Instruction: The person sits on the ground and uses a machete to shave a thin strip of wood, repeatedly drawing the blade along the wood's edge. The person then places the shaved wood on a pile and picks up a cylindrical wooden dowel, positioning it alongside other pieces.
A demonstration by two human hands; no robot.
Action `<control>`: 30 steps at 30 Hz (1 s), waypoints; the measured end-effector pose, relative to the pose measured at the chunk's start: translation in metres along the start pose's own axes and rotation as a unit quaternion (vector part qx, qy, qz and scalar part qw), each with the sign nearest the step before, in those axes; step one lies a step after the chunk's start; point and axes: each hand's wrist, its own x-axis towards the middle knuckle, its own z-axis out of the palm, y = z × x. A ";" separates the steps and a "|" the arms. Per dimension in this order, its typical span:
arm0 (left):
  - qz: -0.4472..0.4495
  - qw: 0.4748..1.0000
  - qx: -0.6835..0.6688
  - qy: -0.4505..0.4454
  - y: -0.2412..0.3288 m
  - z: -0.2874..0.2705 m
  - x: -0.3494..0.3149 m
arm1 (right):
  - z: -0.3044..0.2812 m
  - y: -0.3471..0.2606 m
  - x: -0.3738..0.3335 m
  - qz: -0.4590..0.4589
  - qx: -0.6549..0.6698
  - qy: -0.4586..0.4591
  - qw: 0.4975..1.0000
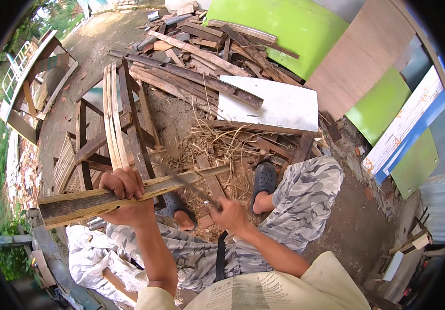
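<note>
My left hand (122, 185) is wrapped round a long wooden plank (70, 207), dark on its broad face and pale yellow along its edges. It slants across in front of me, its left end nearer and its far end over the wood chips. My right hand (231, 215) is closed on the handle of a machete (185, 183). Its thin dark blade is blurred and points up and left, apparently over the plank; I cannot tell whether they touch. Beyond my left hand, several pale wooden strips (113, 116) lean on a rough wooden frame (83, 139).
Shavings and splinters (209, 147) cover the ground between my feet in dark clogs (265, 181). Ahead is a scrap wood pile (202, 46) with a white panel (269, 101). Green and brown boards (351, 57) lean at the right. White cloth (91, 258) lies at lower left.
</note>
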 end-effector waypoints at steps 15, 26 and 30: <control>0.001 0.999 0.043 0.028 0.001 -0.007 -0.008 | -0.002 -0.002 0.003 0.039 -0.035 -0.011 0.999; -0.003 1.000 0.019 -0.018 -0.003 -0.007 0.005 | -0.011 0.028 0.004 0.080 -0.095 0.007 0.992; -0.011 0.999 0.015 -0.044 0.000 -0.021 0.013 | -0.006 0.009 0.002 0.058 -0.038 -0.028 0.997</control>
